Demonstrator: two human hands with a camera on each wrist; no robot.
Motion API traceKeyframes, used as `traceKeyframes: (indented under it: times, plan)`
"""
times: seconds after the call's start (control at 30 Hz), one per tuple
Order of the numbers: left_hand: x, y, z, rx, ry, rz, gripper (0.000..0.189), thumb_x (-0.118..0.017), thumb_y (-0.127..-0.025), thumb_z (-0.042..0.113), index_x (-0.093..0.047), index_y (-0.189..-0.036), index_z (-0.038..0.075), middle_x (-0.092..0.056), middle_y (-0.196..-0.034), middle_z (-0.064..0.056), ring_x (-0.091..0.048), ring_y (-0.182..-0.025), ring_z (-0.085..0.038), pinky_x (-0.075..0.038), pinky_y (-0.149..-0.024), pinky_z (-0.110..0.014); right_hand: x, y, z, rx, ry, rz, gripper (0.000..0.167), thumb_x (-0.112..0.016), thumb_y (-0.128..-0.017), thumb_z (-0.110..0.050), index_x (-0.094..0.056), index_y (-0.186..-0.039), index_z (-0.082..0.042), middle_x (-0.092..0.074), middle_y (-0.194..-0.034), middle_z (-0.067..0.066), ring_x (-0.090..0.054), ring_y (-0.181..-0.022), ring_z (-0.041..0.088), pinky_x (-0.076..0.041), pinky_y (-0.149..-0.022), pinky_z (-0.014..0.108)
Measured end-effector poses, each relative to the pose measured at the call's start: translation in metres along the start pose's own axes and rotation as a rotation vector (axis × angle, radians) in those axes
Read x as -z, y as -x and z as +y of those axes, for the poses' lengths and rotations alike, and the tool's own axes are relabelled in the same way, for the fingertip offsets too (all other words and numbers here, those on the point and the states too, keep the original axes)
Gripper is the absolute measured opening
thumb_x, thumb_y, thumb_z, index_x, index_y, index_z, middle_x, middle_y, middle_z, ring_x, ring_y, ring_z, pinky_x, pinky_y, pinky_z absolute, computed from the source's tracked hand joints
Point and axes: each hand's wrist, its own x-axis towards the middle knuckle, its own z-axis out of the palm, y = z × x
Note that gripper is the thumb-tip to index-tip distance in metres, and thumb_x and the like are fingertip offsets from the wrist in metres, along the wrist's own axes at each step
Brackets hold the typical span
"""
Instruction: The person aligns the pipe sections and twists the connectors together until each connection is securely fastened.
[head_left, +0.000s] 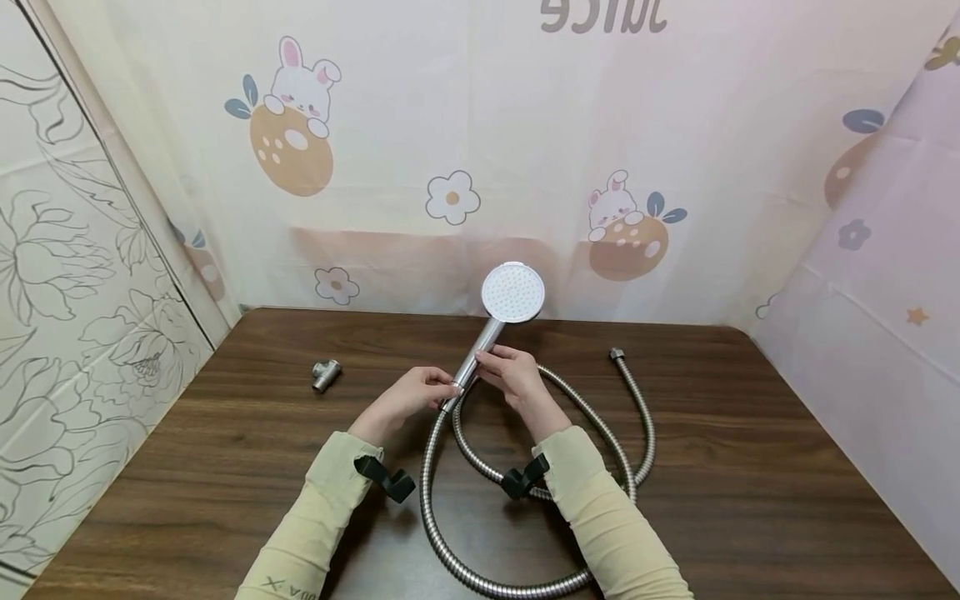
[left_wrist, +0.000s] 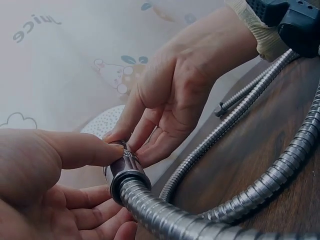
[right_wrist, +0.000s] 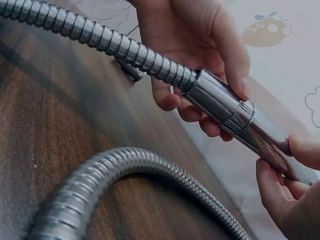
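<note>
A chrome shower head (head_left: 513, 292) with a round white nozzle face points up over the far side of the table. My right hand (head_left: 517, 377) grips its handle (head_left: 480, 346) between thumb and fingers. At the handle's lower end, my left hand (head_left: 415, 396) pinches the smooth metal connector (right_wrist: 214, 95) of the shower hose. In the right wrist view the connector meets the handle at a ridged ring (right_wrist: 239, 117), with no gap showing. From the connector the ribbed metal hose (left_wrist: 165, 212) curves down and loops across the table.
The hose's other end, with a small nut (head_left: 617, 354), lies at the right on the brown wooden table (head_left: 750, 467). A small chrome T-shaped fitting (head_left: 326, 375) lies at the left. A printed curtain (head_left: 390, 125) hangs behind the table.
</note>
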Motion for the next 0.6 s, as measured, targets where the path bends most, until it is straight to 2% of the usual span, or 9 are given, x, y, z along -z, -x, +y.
traceKeyframes:
  times: [0.3,0.6]
  plan:
    - [0.0033,0.0026,-0.0019,-0.016,0.002,-0.052,0.027,-0.063,-0.084,0.019,-0.061,-0.102,-0.001,-0.063,-0.086,-0.003,-0.057,-0.077,-0.011,-0.048,-0.074,-0.031,-0.0027,0.0002,0.0054,-0.018,0.053,0.031,0.036,-0.064,-0.082,0.0,-0.053,-0.114,0.013,-0.061,-0.093,0.014,-0.066,-0.078,0.018,-0.052,-0.079,0.031]
    - [0.0044,0.0021,-0.005,-0.028,0.067,-0.094,0.043,-0.063,-0.082,0.013,-0.05,-0.119,-0.005,-0.064,-0.1,-0.014,-0.058,-0.078,-0.01,-0.049,-0.074,-0.031,-0.0048,0.001,0.0082,-0.041,0.066,0.029,0.034,-0.063,-0.082,0.003,-0.053,-0.113,0.013,-0.06,-0.091,0.013,-0.066,-0.078,0.019,-0.051,-0.08,0.03]
